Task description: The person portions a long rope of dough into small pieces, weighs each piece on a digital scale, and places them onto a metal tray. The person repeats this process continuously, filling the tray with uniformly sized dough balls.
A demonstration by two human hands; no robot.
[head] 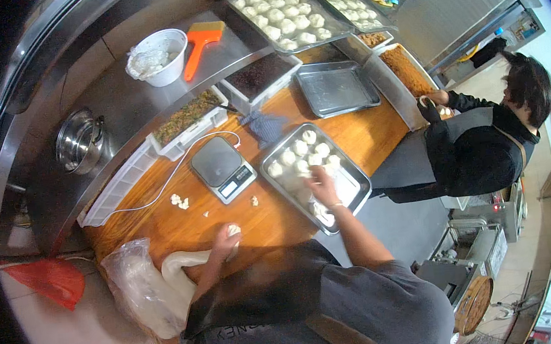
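Observation:
My left hand [223, 242] is closed around the end of a long rope of dough [180, 268], whose tip shows above the fist. The rope runs left to a large dough mass [148, 293] partly under clear plastic. My right hand [322, 183] reaches over a metal tray [364, 191] with several round dough pieces [287, 158]; its fingers are blurred, so whether they hold a piece is unclear. A digital kitchen scale [220, 165] stands between the tray and the wall side. Small dough scraps [179, 201] lie on the wooden table [162, 232].
A blue cloth [266, 127] and an empty metal tray [338, 89] lie beyond. Filling tubs [190, 118] line the back. A brush [201, 45] and white bucket [160, 58] stand on the shelf. Another person [482, 147] works at right beside a long filling container [405, 70].

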